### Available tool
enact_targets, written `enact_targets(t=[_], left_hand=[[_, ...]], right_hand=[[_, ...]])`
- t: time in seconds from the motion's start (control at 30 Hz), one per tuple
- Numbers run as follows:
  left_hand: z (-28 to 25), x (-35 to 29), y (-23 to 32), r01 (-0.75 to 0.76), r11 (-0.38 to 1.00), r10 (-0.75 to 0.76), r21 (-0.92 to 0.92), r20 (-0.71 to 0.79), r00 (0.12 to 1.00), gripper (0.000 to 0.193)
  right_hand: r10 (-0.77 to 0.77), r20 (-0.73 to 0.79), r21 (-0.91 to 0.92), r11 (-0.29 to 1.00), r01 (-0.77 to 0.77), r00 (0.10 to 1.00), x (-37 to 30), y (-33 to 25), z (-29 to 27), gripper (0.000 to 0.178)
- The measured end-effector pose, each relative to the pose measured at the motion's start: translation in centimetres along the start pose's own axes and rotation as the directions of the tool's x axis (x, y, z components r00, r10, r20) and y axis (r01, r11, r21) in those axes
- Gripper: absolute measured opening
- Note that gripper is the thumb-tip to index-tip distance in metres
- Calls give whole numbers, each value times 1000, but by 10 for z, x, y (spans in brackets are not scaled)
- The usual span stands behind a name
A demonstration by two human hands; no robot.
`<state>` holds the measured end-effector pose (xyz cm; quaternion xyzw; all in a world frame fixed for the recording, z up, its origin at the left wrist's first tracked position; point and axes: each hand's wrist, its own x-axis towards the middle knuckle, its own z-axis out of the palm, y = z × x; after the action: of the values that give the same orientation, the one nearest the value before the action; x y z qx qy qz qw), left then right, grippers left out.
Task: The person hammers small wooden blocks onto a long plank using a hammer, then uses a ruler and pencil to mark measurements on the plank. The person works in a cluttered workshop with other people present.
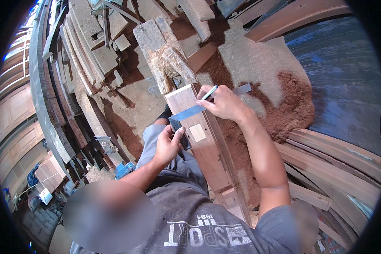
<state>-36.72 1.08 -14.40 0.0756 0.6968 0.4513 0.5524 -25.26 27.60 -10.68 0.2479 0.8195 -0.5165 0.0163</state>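
A long reddish wooden beam with a pale square patch on its upper face stretches away in front of me. Across its far part lies a try square, its metal blade reaching past the right edge. At the beam's left side my left hand grips the square's stock with thumb and fingers. My right hand pinches a light-coloured pen just above the blade, near the beam's right edge. The pen's tip is hidden by my fingers.
A worn wooden block with shavings stands beyond the beam's far end. Stacked boards fill the left. Reddish sawdust is heaped on the floor, beside a dark blue sheet. More planks lie at the right.
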Motion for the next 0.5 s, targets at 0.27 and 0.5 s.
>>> enact_targets(t=[0.27, 0.5], left_hand=[[1, -5, 12, 18, 1000, -18, 6, -3, 1000, 24], [2, -2, 0, 16, 999, -17, -31, -12, 1000, 24]], right_hand=[[33, -22, 101, 994, -31, 999, 1, -10, 9, 28], [-76, -25, -65, 995, 74, 997, -3, -2, 8, 21]])
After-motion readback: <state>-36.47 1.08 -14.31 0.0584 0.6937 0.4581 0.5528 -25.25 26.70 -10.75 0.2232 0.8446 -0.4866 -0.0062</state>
